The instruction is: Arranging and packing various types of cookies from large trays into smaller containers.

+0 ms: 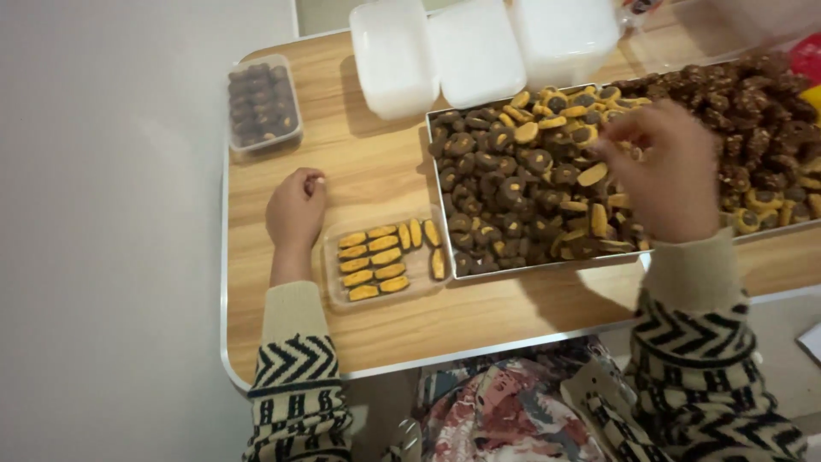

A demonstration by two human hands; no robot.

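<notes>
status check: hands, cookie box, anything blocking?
Left hand closed, resting on table beside small clear box. Right hand over cookie tray, picking. Box partly filled with cookies on edge. Nothing between tray and box.

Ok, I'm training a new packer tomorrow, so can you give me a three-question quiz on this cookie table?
1. True or false: the right hand is over the metal tray of cookies.
2. Which lies beside the left hand?
A. the part-filled clear container with rows of yellow cookies
B. the full container of dark cookies
C. the white lids
3. Fill in: the full container of dark cookies sits at the table's far ____ corner.

Key:
1. True
2. A
3. left
</notes>
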